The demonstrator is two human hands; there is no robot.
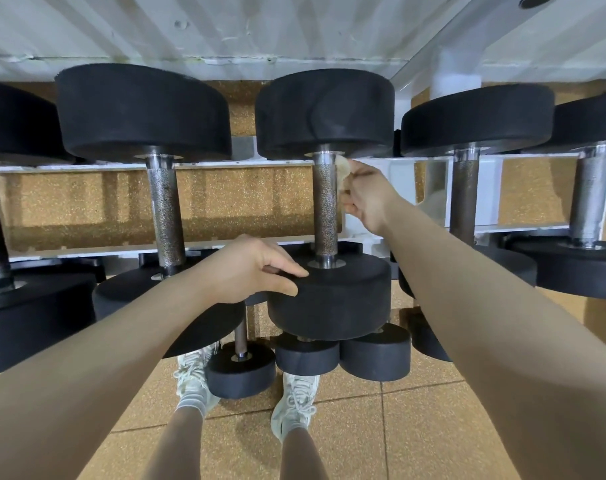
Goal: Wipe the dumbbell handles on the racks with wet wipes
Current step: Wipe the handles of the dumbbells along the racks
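1. The dumbbell being cleaned lies across the white rack in the middle of the view, its far black head up against the wall side and its near head pointing toward the person.
2. Its knurled steel handle runs between the two heads and is bare on the left side.
3. The right hand is at the upper right side of that handle, fingers curled and pinching a small pale wet wipe against the metal just below the far collar.
4. The wipe is bunched up, and how much of it wraps behind the handle is hard to make out.
5. The left hand rests on the near head, fingers slightly bent over its top edge and left face, thumb tucked underneath (it grips nothing else).
6. Another dumbbell sits just beside on the left, and two more sit to the right on the same rack.
7. Smaller dumbbells show on a lower level beneath the near head.
8. Two pale sneakers stand on the tan speckled floor tiles below.
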